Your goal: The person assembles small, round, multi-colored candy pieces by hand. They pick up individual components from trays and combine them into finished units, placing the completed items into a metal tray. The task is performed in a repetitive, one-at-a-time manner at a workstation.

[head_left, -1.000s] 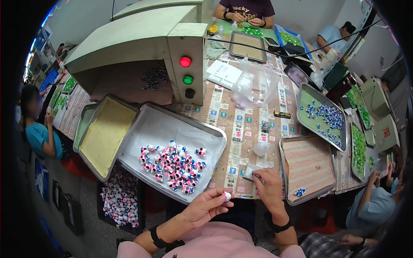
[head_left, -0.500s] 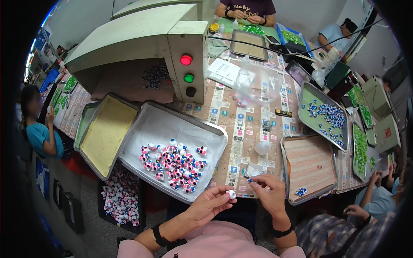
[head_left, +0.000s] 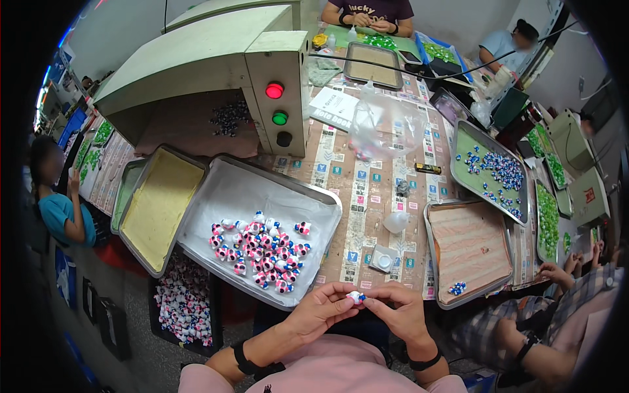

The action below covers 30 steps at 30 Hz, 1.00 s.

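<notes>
In front of my body, my left hand [head_left: 320, 309] pinches a small white and pink toy figure [head_left: 354, 296] between thumb and fingers. My right hand [head_left: 401, 316] meets it from the other side, its thumb and forefinger closed on a small blue piece [head_left: 363, 299] that touches the figure. The fingertips partly cover both parts. Just beyond my hands, a small square white dish [head_left: 383, 259] sits on the table. To the left, a paper-lined metal tray [head_left: 226, 180] holds a heap of similar pink, white and blue figures [head_left: 265, 252].
A peach-lined tray [head_left: 468, 239] at right carries a few blue pieces [head_left: 457, 288]; behind it, a green-lined tray [head_left: 468, 141] bears many more. A white squeeze bottle [head_left: 396, 222] and a plastic bag [head_left: 400, 131] lie mid-table. A large machine [head_left: 196, 62] stands at back left. Co-workers sit around.
My right hand has moved left and brought the blue piece against the figure in my left hand. At lower right, a co-worker's arm has shifted.
</notes>
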Each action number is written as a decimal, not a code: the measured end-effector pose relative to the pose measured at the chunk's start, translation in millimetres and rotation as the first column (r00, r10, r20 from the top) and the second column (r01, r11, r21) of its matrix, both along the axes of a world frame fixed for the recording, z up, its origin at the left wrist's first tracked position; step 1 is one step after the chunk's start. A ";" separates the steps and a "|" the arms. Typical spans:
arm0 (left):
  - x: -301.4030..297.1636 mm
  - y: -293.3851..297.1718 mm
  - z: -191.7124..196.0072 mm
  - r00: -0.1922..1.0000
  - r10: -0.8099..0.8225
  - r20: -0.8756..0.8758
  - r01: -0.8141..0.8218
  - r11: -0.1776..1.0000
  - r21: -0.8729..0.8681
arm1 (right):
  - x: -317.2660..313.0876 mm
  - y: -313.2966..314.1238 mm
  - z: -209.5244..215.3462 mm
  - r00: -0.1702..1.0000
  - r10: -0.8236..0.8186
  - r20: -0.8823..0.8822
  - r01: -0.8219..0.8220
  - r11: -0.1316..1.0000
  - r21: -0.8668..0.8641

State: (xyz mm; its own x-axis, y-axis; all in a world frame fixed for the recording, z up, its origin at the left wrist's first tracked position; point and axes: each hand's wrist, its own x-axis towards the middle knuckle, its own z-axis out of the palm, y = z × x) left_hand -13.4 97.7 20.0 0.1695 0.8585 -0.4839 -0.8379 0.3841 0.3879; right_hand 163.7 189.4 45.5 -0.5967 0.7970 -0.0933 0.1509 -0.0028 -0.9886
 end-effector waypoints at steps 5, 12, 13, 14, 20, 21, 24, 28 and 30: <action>2.3 -3.2 -0.5 0.998 0.026 -0.064 -0.024 0.999 0.023 | -3.9 0.2 8.1 0.999 0.031 -0.011 -0.030 0.989 0.143; 2.9 -5.3 5.1 0.962 0.000 -0.272 0.016 0.998 0.058 | 2.4 -0.6 2.3 0.997 0.067 -0.022 -0.062 0.981 0.184; 3.1 -4.7 6.8 0.955 -0.013 -0.295 0.033 0.998 0.060 | 3.0 -0.1 2.3 0.997 0.076 -0.019 -0.071 0.981 0.182; 3.3 -4.2 8.3 0.957 -0.018 -0.290 0.033 0.998 0.046 | 3.1 0.7 2.5 0.996 0.084 -0.017 -0.080 0.981 0.179; -4.4 -9.1 8.8 0.968 -0.030 -0.250 0.047 0.997 0.060 | -0.6 -4.1 7.6 0.996 0.084 -0.020 -0.081 0.988 0.129; -5.5 -9.6 12.8 0.963 -0.023 -0.269 0.045 0.996 0.078 | -1.1 -4.6 8.8 0.996 0.088 -0.024 -0.085 0.991 0.100; -13.5 -11.8 18.1 0.823 0.115 -0.556 -0.006 0.981 0.194 | -8.7 -8.3 10.7 0.998 0.067 -0.022 -0.061 0.979 0.195; -56.9 -5.2 33.5 -0.208 0.419 -0.884 0.178 0.905 0.387 | 0.6 -11.5 2.2 0.996 -0.061 0.059 0.037 0.940 0.340; -78.2 -4.4 27.6 -0.405 0.447 -0.797 0.159 0.893 0.420 | 13.6 -10.7 -3.7 0.995 0.000 0.102 -0.030 0.956 0.293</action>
